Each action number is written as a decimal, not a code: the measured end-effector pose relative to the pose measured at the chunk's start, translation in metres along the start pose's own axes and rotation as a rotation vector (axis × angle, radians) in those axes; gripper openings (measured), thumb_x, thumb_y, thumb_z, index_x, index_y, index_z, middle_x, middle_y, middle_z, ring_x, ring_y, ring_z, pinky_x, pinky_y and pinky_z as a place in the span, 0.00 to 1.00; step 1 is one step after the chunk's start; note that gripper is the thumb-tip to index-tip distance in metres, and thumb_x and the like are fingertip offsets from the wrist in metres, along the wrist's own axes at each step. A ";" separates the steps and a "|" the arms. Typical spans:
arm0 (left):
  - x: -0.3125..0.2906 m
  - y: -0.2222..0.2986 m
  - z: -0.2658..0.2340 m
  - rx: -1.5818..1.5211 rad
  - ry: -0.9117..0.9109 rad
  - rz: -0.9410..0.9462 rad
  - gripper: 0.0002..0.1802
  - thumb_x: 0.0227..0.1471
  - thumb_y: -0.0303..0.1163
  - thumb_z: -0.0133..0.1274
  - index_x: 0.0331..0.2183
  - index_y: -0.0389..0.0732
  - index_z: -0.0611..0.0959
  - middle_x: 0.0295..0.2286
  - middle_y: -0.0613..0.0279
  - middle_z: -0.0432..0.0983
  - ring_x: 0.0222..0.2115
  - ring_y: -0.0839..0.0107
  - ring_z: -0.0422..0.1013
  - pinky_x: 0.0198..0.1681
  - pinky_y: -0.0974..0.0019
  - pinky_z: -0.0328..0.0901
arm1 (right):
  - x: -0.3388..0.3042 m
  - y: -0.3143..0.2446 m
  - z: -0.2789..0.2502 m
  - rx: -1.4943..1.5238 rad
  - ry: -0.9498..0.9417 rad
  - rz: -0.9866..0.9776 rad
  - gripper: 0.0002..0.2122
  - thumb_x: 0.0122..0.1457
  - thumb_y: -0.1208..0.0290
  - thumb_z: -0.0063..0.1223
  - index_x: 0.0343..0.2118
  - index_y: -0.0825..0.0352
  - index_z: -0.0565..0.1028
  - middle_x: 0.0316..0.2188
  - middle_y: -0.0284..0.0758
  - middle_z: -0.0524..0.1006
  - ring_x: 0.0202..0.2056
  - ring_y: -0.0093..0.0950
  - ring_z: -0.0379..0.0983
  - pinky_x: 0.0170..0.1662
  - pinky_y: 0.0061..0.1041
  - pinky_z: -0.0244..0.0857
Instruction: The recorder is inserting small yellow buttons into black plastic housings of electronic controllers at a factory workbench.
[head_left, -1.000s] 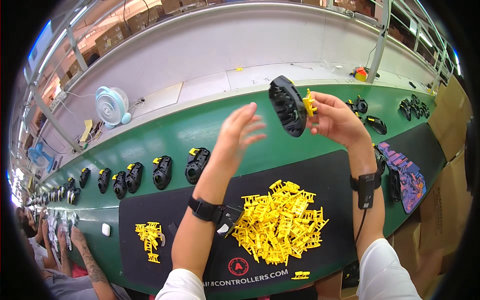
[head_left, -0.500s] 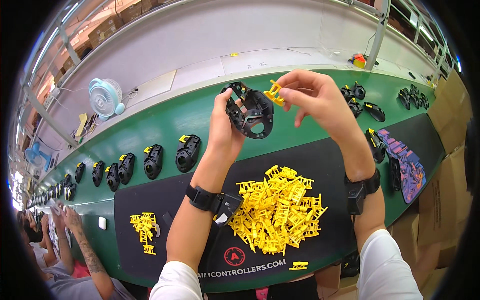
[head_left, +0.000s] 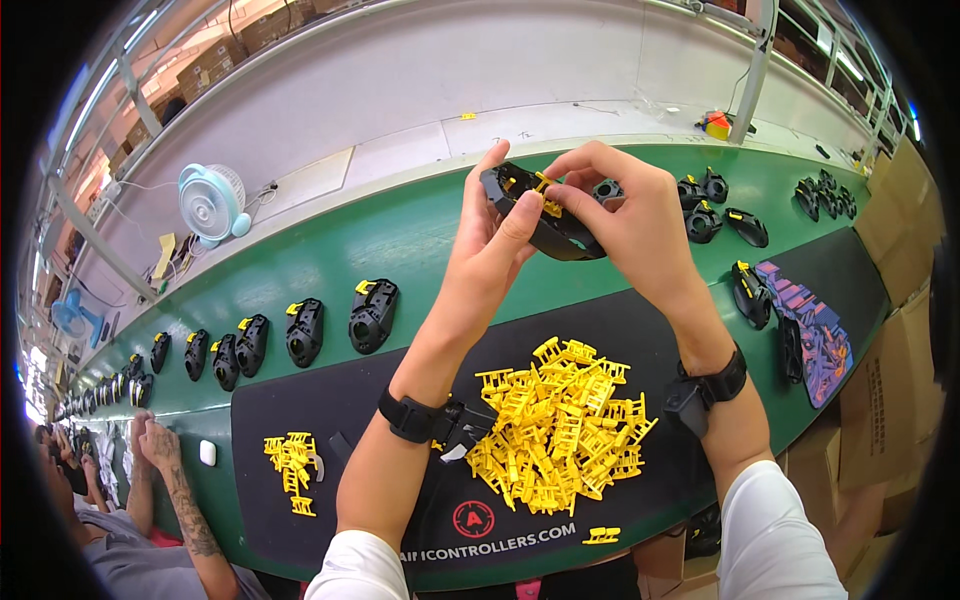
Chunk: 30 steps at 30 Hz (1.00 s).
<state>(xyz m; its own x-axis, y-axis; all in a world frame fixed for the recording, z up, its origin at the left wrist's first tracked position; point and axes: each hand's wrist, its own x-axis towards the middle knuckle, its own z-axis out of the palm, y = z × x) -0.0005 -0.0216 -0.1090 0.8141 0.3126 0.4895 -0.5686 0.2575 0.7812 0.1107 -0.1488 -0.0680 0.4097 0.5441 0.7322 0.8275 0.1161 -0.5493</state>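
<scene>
Above the table, my left hand [head_left: 488, 240] grips a black plastic mouse shell [head_left: 562, 238] by its edge, thumb over the near rim. The shell is tilted with its hollow side up. My right hand [head_left: 635, 220] pinches a small yellow plastic clip [head_left: 546, 186] at the shell's opening; the fingers partly hide it, and I cannot tell whether it is seated. Below my hands, a heap of ladder-shaped yellow clips [head_left: 560, 430] lies on a black mat [head_left: 400, 480]. A smaller cluster of yellow clips [head_left: 292, 462] sits left of my left forearm.
Black shells with yellow clips, such as this one [head_left: 374, 318], line the green table [head_left: 440, 290] leftward. More dark shells [head_left: 703, 222] and a purple patterned panel [head_left: 812, 330] lie right. A fan [head_left: 212, 203] stands back left; a co-worker's tattooed forearm [head_left: 185, 500] is at lower left.
My right hand has brought the yellow clip left and into the shell's opening. My left hand has turned the shell from facing me to a flatter tilt, its thumb now over the near rim.
</scene>
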 end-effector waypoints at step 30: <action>-0.005 0.024 0.013 0.147 0.012 -0.178 0.50 0.53 0.46 0.46 0.70 0.52 0.41 0.54 0.52 0.66 0.51 0.59 0.73 0.55 0.53 0.70 | 0.004 0.007 -0.007 0.325 -0.230 0.050 0.08 0.56 0.75 0.63 0.38 0.68 0.78 0.23 0.27 0.70 0.28 0.16 0.68 0.33 0.18 0.65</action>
<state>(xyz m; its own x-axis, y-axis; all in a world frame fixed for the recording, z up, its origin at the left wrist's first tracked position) -0.0162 -0.0288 -0.0879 0.8982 0.2848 0.3348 -0.3919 0.1744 0.9033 0.1206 -0.1518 -0.0658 0.3192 0.7230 0.6127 0.6293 0.3217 -0.7075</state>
